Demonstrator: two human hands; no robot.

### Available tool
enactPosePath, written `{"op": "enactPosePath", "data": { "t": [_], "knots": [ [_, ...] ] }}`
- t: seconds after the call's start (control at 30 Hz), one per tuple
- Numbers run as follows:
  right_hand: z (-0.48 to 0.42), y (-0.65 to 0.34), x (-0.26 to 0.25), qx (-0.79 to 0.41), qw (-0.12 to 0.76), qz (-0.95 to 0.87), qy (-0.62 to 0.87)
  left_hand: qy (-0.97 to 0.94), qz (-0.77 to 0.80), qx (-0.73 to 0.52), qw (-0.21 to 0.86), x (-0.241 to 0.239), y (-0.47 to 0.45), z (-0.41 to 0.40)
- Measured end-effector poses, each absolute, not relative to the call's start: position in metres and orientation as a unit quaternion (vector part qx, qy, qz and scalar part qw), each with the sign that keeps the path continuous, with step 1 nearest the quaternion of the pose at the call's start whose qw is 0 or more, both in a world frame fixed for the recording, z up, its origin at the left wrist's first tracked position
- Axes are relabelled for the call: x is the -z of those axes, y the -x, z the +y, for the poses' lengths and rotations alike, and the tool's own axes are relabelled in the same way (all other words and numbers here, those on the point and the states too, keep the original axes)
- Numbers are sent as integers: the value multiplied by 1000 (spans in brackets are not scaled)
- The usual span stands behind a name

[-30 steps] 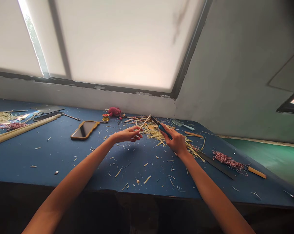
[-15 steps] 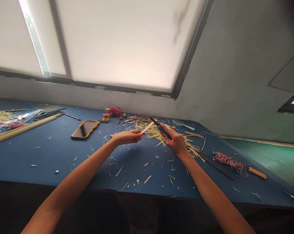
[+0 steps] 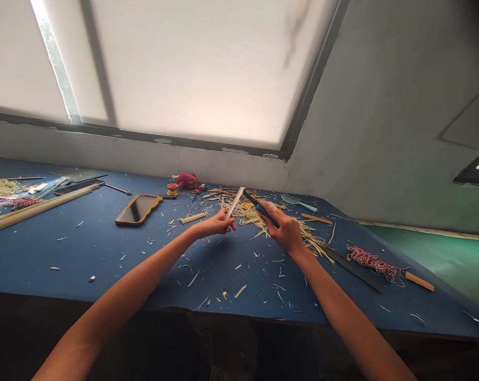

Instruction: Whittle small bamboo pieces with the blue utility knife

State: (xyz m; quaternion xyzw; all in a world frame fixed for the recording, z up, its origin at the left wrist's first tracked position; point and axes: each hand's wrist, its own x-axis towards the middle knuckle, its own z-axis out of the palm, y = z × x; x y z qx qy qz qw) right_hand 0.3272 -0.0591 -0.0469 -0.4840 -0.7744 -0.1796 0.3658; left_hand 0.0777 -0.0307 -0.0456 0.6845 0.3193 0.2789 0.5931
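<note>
Hands are working above the bench (image 3: 104,248): left hand (image 3: 214,226) is pinching a pale strip (image 3: 234,202) in a closed grip, tilting it upward; right hand (image 3: 287,231) is clasping a blue-handled knife (image 3: 263,210) (blade near the strip).

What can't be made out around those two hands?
Head view:
Pale flat wooden strip: lower end hidden in left hand.
Blue-handled dark-bladed knife: handle mostly covered by right hand.
Small gold-and-red object: too small to identify.
Long pale wooden pole: cut off by left edge.
</note>
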Motion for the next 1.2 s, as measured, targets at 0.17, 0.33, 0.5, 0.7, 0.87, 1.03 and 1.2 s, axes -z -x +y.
{"op": "enactPosePath", "data": {
  "t": [0.17, 0.33, 0.5, 0.7, 0.87, 1.03, 1.2],
  "knots": [
    [-60, -323, 49, 169, 360, -784, 476, -696, 309, -270, 589, 46, -78, -28],
    [-63, -317, 51, 166, 334, -803, 465, -665, 310, -296, 612, 42, -79, -34],
    [-65, -309, 55, 159, 310, -826, 444, -655, 310, -298, 622, 42, -80, -33],
    [-68, -303, 59, 157, 300, -838, 428, -640, 274, -285, 659, 42, -79, -27],
    [-66, -305, 59, 160, 286, -843, 428, -636, 249, -277, 676, 42, -79, -24],
    [-63, -309, 54, 206, 260, -832, 445, -632, 240, -271, 685, 41, -79, -26],
    [-61, -315, 47, 257, 242, -810, 468, -609, 224, -259, 716, 32, -78, -31]
  ]
}}
